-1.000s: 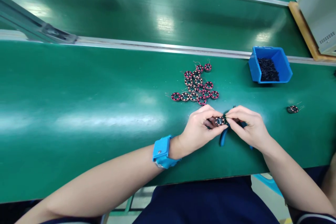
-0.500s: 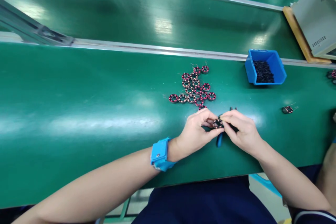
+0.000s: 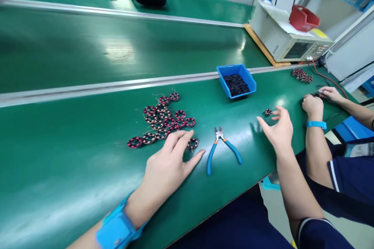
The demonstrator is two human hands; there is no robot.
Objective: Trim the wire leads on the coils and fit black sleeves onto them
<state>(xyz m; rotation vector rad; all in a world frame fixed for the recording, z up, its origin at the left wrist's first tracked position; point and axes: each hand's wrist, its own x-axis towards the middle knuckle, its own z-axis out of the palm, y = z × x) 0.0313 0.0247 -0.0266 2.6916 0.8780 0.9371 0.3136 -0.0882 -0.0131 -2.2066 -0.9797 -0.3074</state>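
Note:
My left hand [image 3: 171, 159], with a blue wrist strap, is low over the table. Its thumb and fingers are apart around a small wound ring coil [image 3: 193, 143], which seems to rest on the table. A cluster of similar coils [image 3: 168, 121], with red or copper windings and thin wire ends, lies just beyond that hand. Off to the right, my right hand [image 3: 279, 130] is open, fingers spread, close to a single coil [image 3: 268, 112] without visibly gripping it. Between my hands lie blue-handled side cutters [image 3: 219, 136], jaws apart and pointing away.
A blue bin [image 3: 251, 82] holds black pieces. Behind it a bench instrument [image 3: 298, 46] with a red bin [image 3: 304, 18] stands on a wooden board. At right, a co-worker's hands [image 3: 314, 103] work near another coil group [image 3: 302, 76]. A metal rail [image 3: 117, 85] crosses the table.
My hands have parted; the coil they held together is now by the left hand. The right hand has moved right towards the lone coil, uncovering the cutters. The view has swung right.

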